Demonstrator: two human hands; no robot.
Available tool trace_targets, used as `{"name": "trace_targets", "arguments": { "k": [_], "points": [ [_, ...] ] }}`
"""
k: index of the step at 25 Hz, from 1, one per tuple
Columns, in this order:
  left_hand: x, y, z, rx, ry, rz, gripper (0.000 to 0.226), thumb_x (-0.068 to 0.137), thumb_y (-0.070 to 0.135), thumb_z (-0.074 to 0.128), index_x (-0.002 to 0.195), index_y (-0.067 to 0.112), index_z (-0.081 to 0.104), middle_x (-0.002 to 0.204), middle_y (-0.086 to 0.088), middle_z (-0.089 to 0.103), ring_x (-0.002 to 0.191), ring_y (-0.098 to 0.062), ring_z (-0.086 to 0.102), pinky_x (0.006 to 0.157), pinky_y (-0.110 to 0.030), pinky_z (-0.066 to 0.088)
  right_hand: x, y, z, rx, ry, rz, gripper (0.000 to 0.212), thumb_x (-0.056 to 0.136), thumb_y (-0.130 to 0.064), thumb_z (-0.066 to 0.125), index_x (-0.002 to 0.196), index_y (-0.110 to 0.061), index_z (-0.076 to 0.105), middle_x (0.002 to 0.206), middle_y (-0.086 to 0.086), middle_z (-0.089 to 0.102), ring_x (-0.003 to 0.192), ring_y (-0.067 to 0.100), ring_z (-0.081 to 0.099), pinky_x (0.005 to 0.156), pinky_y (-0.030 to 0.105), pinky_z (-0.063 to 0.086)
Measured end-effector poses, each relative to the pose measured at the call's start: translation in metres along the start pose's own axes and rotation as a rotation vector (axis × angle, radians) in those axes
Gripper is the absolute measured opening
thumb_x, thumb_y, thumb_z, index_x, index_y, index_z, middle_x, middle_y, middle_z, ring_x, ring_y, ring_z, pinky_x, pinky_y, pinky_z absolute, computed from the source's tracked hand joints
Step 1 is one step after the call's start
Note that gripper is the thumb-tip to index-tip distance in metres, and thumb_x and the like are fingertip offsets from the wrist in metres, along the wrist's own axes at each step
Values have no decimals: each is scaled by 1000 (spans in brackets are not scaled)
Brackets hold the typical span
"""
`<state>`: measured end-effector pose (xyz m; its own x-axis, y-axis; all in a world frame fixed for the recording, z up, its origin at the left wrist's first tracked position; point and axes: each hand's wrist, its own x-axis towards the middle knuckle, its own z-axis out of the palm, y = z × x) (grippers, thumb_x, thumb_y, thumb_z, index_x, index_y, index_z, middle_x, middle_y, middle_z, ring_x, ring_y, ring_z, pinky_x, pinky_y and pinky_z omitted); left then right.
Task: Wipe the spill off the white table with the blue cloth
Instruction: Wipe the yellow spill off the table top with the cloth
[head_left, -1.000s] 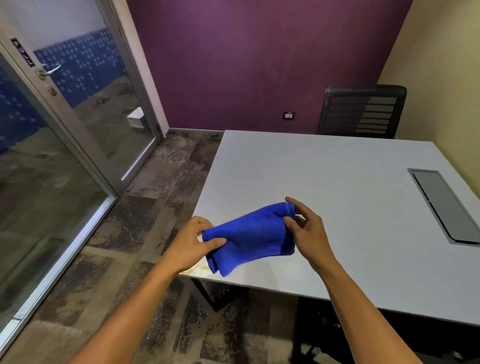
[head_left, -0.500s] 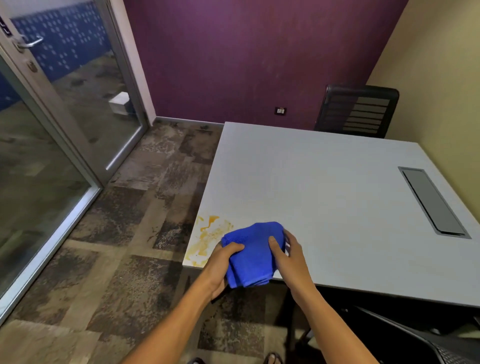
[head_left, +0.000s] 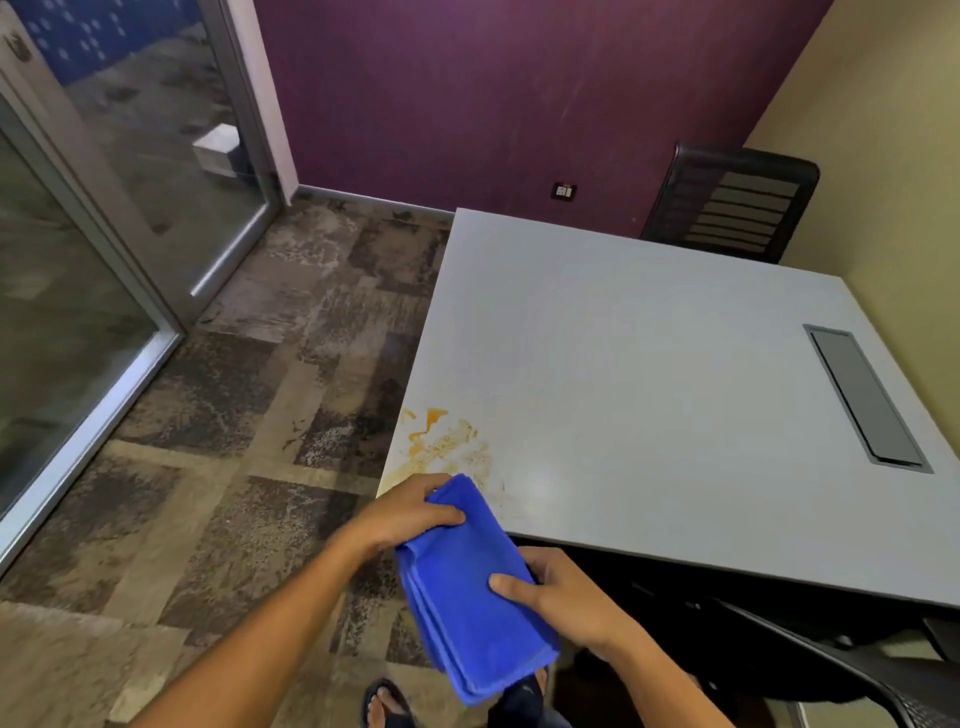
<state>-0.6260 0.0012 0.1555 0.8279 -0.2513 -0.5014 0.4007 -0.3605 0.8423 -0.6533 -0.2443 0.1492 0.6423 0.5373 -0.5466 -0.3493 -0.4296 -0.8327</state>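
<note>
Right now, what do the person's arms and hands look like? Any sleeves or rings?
Both forearms are bare, with no sleeves in view. The left hand and right hand show no gloves, rings or watch. Nothing is worn on either wrist.

A small office meeting room. Beyond the left hand (head_left: 402, 514) stands a white table (head_left: 649, 374) with a cable hatch (head_left: 865, 397), a black mesh chair (head_left: 732, 210) behind it. Further left, a glass door (head_left: 130, 171) and carpet tiles (head_left: 249, 415).

The cloth (head_left: 467, 587) hides the table's (head_left: 649, 374) near-left corner, the spill's (head_left: 441, 441) near part and the right hand's (head_left: 566, 597) fingers.
</note>
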Motion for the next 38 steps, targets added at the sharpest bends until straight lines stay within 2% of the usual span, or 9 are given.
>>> {"name": "trace_targets", "arguments": {
  "k": [5,10,16,19,22,25,29,34,38],
  "points": [
    [8,-2,48,69,631,70,42,93,26,62,133,25,50,143,5,48,134,-18,44,107,-39,42,29,8,-9,65,266,24,22,97,-36,63,118,-29,65,115,-3,73,102,19,71,90,40,58],
    [39,27,110,-186,428,-16,101,75,69,59,155,35,9,157,7,29,141,-17,37,113,-44,39,54,-1,-24,-12,188,-152,55,91,5,45,133,-28,58,113,-3,74,105,13,70,84,29,58],
    [100,35,82,-247,536,-74,57,100,23,46,154,29,28,151,2,44,135,-22,45,107,-37,41,79,9,-69,196,-23,-175,46,97,-13,61,142,-25,57,134,-6,67,125,16,62,105,33,50],
    [109,32,71,-210,583,-104,58,102,21,39,156,31,20,159,1,32,140,-19,38,105,-30,32,100,23,-109,-165,243,-184,38,98,-30,59,136,-28,61,138,-5,63,128,15,59,112,37,44],
    [113,29,61,-82,620,1,60,104,22,39,158,28,12,162,2,25,142,-15,34,112,-35,32,125,54,-152,-689,525,-5,61,102,-41,48,154,-11,35,157,13,41,144,30,39,118,45,31],
    [120,20,53,215,745,-8,64,103,14,39,158,15,6,166,-5,13,152,-23,12,124,-44,14,144,91,-168,-961,378,220,82,100,-58,36,160,-11,7,167,18,5,152,41,6,121,56,14],
    [153,18,59,503,709,-44,69,99,12,47,157,9,9,165,-12,15,152,-29,10,122,-42,11,159,116,-168,-985,210,348,85,98,-67,16,156,-18,-23,160,14,-35,146,41,-32,118,62,-14],
    [197,-15,119,853,479,29,72,93,3,43,156,6,8,165,-14,15,152,-35,8,122,-49,19,168,122,-175,-956,153,397,85,98,-68,15,151,-22,-32,150,8,-49,142,39,-40,114,60,-20],
    [191,-58,144,972,350,76,73,91,35,43,155,8,21,164,-15,19,151,-34,15,122,-52,16,169,122,-177,-947,116,384,83,99,-66,15,150,-22,-34,140,5,-56,141,40,-41,113,61,-20]
  ]
}}
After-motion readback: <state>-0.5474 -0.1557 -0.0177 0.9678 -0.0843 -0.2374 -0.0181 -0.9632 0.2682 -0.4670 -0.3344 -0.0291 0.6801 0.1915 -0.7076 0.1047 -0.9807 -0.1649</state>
